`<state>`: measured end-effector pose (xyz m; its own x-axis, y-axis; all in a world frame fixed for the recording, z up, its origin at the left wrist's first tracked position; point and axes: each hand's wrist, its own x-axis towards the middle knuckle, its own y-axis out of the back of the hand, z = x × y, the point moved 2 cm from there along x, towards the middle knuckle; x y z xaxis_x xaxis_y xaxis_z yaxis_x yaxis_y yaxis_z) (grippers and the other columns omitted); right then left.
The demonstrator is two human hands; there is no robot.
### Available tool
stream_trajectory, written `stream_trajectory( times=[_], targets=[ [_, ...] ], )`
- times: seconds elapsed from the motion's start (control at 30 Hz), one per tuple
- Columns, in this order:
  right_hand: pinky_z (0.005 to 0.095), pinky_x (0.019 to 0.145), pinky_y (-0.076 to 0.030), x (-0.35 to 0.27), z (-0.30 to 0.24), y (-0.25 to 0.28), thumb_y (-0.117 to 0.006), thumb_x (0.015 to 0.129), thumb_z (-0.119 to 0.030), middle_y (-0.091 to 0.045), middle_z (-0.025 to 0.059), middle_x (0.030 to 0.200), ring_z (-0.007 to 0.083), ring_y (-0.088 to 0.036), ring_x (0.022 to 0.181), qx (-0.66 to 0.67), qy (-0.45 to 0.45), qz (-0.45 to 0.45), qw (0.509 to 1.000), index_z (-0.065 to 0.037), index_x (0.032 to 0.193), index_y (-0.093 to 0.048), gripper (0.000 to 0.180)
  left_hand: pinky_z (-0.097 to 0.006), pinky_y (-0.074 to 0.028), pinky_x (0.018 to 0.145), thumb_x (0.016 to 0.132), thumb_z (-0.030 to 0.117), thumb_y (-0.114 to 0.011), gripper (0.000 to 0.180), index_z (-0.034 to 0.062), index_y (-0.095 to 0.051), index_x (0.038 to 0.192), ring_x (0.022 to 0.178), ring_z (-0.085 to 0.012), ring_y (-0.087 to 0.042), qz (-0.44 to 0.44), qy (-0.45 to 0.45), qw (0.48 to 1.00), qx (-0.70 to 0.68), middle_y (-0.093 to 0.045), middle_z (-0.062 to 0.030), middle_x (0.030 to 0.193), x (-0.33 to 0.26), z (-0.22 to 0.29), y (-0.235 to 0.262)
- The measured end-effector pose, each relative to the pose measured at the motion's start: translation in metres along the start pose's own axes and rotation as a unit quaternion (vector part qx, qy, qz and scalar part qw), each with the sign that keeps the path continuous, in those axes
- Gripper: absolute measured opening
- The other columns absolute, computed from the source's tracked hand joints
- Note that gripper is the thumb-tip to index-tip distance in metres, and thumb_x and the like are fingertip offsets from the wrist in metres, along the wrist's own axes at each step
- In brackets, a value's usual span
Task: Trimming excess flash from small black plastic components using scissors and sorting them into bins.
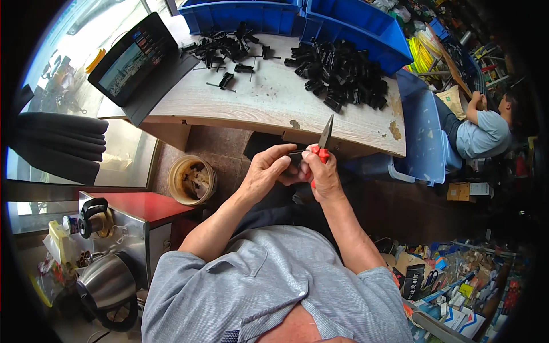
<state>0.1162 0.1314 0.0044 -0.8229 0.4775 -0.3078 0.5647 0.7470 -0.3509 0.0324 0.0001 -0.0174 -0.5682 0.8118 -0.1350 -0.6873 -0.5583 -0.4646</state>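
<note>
My right hand is closed round the red handles of what look like long-nose pliers, their pointed metal jaws aimed up toward the table edge. Close beside it, my left hand pinches a small dark piece, partly hidden by the fingers. Both hands are held in front of my body, just short of the white worktable. On the table lie black plastic clips with thin metal pins, some loose and some bunched at the back left. A larger heap of black plastic parts covers the right side.
Blue bins line the table's back, and a larger blue tub stands at its right end. A tablet leans at the left. A bucket sits on the floor. Another person sits at the far right.
</note>
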Motion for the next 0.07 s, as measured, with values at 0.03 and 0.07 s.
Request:
stream_trajectory(
  times=[0.03, 0.07],
  targets=[
    [0.0342, 0.049, -0.058, 0.0031, 0.0046, 0.0036, -0.060, 0.088, -0.016, -0.050, 0.0008, 0.062, 0.0108, -0.051, 0.050, 0.007, 0.005, -0.012, 1.000, -0.009, 0.080, -0.054, 0.013, -0.025, -0.056, 0.069, 0.100, 0.017, -0.056, 0.040, 0.0006, -0.051, 0.136, 0.082, -0.0113, -0.065, -0.025, -0.012, 1.000, 0.011, -0.066, -0.0062, 0.097, -0.0014, 0.0031, 0.0025],
    [0.0355, 0.048, -0.058, 0.0071, 0.0070, 0.0059, -0.061, 0.088, -0.017, -0.051, 0.0023, 0.062, 0.0109, -0.051, 0.050, 0.041, -0.007, -0.025, 0.999, -0.008, 0.083, -0.053, 0.012, -0.025, -0.056, 0.070, 0.099, 0.015, -0.057, 0.040, 0.0020, -0.052, 0.136, 0.090, -0.0113, -0.064, -0.053, -0.036, 0.997, 0.036, -0.064, -0.0077, 0.104, 0.0000, 0.0018, 0.0077]
  ],
)
